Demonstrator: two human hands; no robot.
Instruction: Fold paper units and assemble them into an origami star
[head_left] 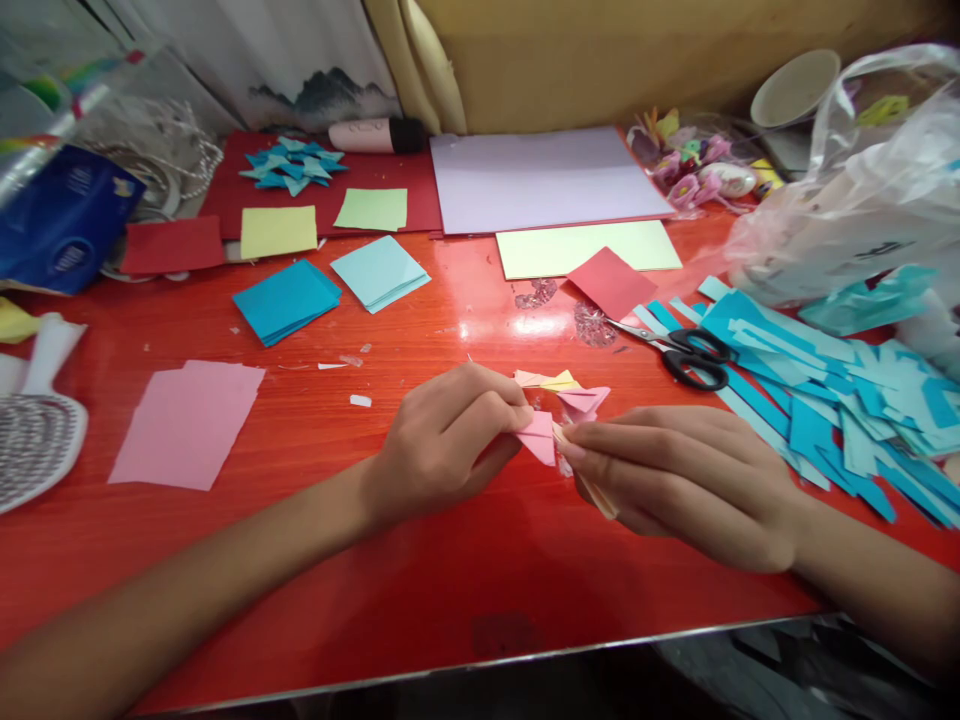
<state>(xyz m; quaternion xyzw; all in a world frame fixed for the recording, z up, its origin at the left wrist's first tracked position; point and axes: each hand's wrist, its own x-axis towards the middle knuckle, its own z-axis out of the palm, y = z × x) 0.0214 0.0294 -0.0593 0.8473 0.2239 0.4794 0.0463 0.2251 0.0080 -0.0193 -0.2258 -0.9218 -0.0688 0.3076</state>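
Observation:
My left hand (454,430) pinches a pink folded paper piece (538,436) between thumb and fingers, above the red table. Against that piece's right edge, my right hand (682,480) grips a pale peach folded paper piece (600,498), partly covered by the fingers. Whether the two pieces are joined I cannot tell. Just beyond the hands lie another pink folded piece (585,400) and a small yellow folded piece (561,381). Pink paper sheets (187,425) lie overlapped to the left of my left hand.
Black-handled scissors (697,358) lie beside a heap of blue paper strips (840,390) on the right. Blue squares (286,300) and light blue squares (381,272) sit further back, near a blue folded star (292,165). A white hairbrush (41,430) is at the left edge.

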